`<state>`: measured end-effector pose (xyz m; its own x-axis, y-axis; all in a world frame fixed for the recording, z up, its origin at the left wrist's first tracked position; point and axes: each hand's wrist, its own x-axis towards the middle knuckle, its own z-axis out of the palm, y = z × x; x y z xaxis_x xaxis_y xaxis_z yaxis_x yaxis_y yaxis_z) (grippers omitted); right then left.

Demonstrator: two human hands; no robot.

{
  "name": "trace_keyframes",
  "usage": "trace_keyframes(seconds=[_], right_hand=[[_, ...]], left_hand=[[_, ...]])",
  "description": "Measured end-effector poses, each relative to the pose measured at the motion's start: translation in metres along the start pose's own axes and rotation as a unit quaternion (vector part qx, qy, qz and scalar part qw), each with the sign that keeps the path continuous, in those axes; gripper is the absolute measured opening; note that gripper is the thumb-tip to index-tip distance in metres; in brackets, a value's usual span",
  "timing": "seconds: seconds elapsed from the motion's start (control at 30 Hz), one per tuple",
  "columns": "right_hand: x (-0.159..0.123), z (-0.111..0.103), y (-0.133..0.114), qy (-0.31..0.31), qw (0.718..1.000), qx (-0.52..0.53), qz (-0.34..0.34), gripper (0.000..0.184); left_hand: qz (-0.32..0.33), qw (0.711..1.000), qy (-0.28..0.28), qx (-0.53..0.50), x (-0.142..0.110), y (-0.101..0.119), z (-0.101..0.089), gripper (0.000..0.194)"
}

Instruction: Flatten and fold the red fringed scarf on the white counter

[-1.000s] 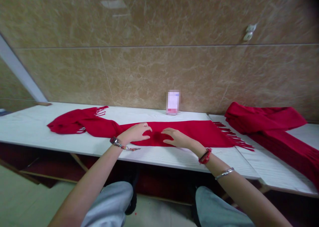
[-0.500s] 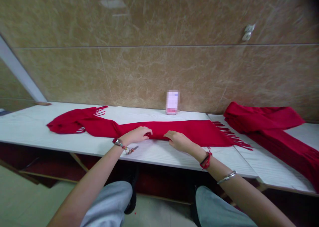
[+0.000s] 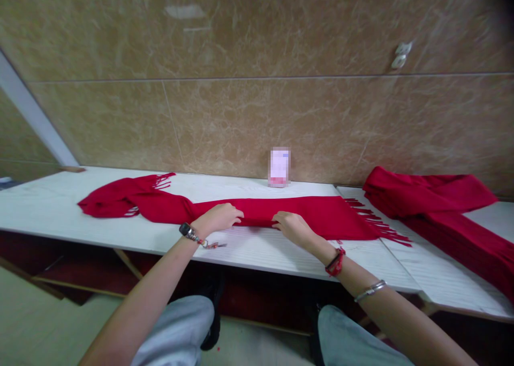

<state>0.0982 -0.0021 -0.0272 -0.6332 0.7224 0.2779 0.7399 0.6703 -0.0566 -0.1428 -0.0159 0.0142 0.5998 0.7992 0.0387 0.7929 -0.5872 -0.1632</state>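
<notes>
A red fringed scarf lies lengthwise on the white tabletop. Its left part is bunched and twisted, while the right part is flat with the fringe spread out. My left hand grips the scarf's near edge around its middle, fingers curled over the cloth. A short way to the right, my right hand pinches the same edge. Both fingertips are partly hidden by the cloth and by the hands themselves. Between the two hands a strip of the near edge shows.
Another red scarf lies loosely folded at the right, hanging toward the front edge. A blurred, phone-like upright object leans by the tiled wall. Open shelves sit below the tabletop, and my knees are close to its front.
My right hand has shifted slightly right along the near edge, widening the gap between my hands. Fingers of both hands have closed more on the cloth. The view has tilted slightly.
</notes>
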Motion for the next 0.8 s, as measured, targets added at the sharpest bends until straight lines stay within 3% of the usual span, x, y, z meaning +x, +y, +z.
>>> trace_keyframes(seconds=[0.13, 0.37, 0.5, 0.63, 0.8], right_hand=[[-0.005, -0.002, -0.004, 0.024, 0.999, -0.014, -0.037, 0.019], [-0.02, -0.001, -0.008, 0.032, 0.992, -0.071, -0.095, 0.02], [-0.021, -0.002, -0.006, 0.018, 0.991, -0.074, -0.109, 0.021], [-0.021, -0.002, -0.004, 0.019, 0.991, -0.077, -0.11, 0.022], [-0.022, 0.0, -0.006, 0.024, 0.985, -0.094, -0.142, 0.019]], left_hand=[[-0.004, 1.0, -0.013, -0.001, -0.005, 0.003, -0.002, 0.019], [0.071, 0.997, 0.014, 0.005, -0.003, 0.028, 0.003, 0.034], [0.096, 0.995, 0.011, 0.01, 0.004, 0.03, 0.007, 0.022], [0.089, 0.995, 0.018, 0.028, 0.004, 0.023, 0.004, 0.016], [0.077, 0.997, -0.015, 0.007, -0.001, 0.029, -0.002, 0.026]])
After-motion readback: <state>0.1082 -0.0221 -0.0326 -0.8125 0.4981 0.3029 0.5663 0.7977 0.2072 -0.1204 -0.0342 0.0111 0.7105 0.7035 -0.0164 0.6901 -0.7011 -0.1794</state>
